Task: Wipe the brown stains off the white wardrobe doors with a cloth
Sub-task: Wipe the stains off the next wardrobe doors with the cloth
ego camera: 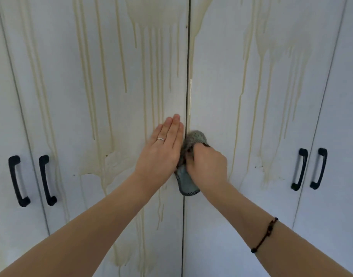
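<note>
Right hand [206, 166] grips cloth [188, 181] at centre seam; left hand [163, 150] flat, fingers straight, on door. Brown stains [151, 56] mostly remain, both doors — approx. early stage.

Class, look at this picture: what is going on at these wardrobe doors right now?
A person is wiping brown drip stains off white wardrobe doors. The right grip holds a grey-blue cloth against the seam between the two middle doors, while the left grip presses flat on the left one. Long streaks cover both.
</note>
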Demonstrator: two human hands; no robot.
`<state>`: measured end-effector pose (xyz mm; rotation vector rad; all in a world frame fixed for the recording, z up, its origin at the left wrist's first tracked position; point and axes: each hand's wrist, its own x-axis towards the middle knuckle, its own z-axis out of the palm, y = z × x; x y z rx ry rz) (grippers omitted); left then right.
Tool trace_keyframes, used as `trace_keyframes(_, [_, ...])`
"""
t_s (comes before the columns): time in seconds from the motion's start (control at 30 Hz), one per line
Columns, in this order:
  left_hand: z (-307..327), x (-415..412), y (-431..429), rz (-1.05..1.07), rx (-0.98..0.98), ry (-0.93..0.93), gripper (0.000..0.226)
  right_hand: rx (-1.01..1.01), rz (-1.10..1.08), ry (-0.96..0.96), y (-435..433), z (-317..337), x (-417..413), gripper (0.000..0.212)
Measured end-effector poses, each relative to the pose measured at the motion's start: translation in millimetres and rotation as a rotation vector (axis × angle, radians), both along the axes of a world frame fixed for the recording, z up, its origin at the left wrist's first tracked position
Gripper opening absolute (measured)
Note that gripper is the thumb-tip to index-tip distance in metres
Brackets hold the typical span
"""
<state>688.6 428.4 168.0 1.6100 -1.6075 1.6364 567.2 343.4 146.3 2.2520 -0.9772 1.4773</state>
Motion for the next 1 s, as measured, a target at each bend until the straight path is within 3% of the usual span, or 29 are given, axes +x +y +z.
trace_keyframes(0.1, [3, 0, 1, -0.040, -0.022, 0.000, 0.050, 0.127, -0.038, -0.076, 8, 8, 9, 0.033])
trace_keyframes(0.27, [3, 0, 5, -0.051, -0.028, -0.013, 0.058, 0.280, -0.111, 0.145, 24, -44, -1, 0.041])
trace_keyframes(0.5, [3, 7, -5, -0.168, -0.075, 0.042, 0.053, 0.013, -0.093, 0.077, 7, 61, 0, 0.038])
trace_keyframes(0.6, [0, 6, -8, -0.187, -0.094, 0.062, 0.051, -0.011, -0.073, 0.209, 6, 47, -8, 0.032])
trace_keyframes(0.73, [-2, 3, -8, -0.174, -0.102, 0.073, 0.056, 0.165, -0.007, 0.468, 13, -11, -19, 0.023])
trace_keyframes(0.83, [-4, 6, -8, -0.183, -0.105, 0.061, 0.051, 0.132, -0.008, 0.376, 4, 25, -15, 0.019])
trace_keyframes(1.0, [-6, 3, -14, -0.201, -0.134, 0.105, 0.062, -0.054, -0.030, 0.116, -2, 104, -7, 0.039])
